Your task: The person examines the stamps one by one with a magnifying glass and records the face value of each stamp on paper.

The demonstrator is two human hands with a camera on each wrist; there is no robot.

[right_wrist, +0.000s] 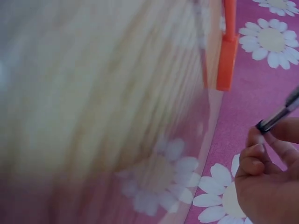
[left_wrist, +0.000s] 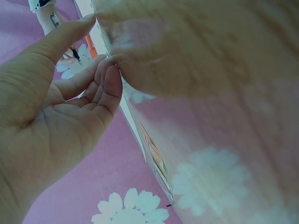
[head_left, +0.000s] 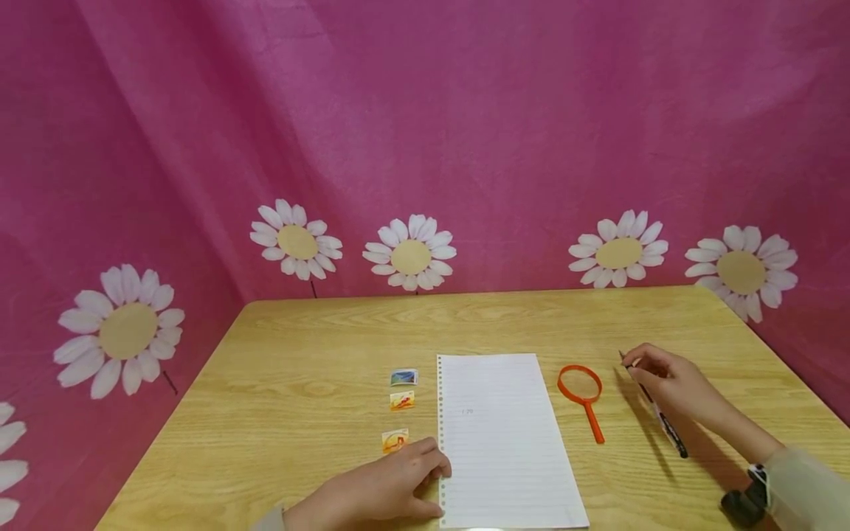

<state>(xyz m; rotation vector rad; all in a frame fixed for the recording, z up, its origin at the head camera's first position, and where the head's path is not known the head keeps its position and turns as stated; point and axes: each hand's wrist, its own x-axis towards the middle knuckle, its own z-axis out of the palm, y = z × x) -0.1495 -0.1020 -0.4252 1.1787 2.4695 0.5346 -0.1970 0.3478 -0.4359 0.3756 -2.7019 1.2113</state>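
Head view: from the far left across, a magenta curtain [head_left: 425, 133] printed with white daisies [head_left: 128, 331] runs behind the lined loose-leaf sheet [head_left: 505, 457] and the wood-grain counter [head_left: 299, 383] beneath it. At the sheet's near left comes a pale cuff [head_left: 268, 520], then the left grip [head_left: 392, 483], a bare hand in a released, relaxed pose, its fingertips touching the sheet's punched left edge; the left wrist view shows the thumb apart from the bent fingers. Left of the sheet, just beyond this hand, lies a yellow-and-orange stamp [head_left: 395, 440], partly hidden by the hand; a yellow-and-red stamp [head_left: 401, 400] lies farther up alongside the sheet, with a blue-green stamp [head_left: 403, 377] just past it. The sheet lies flat, a bit of writing [head_left: 468, 412] on its upper left half too faint to read. Just right of the sheet lies an orange-red magnifying glass [head_left: 589, 411], handle toward the near side. Farther right of the sheet, a slim dark pen [head_left: 667, 426] slants, raised off the counter, pinched near its narrow end by thumb and fingers of the right grip [head_left: 680, 383]. Farthest right of the sheet are a black wrist device [head_left: 747, 498] and a pale sleeve [head_left: 810, 487].
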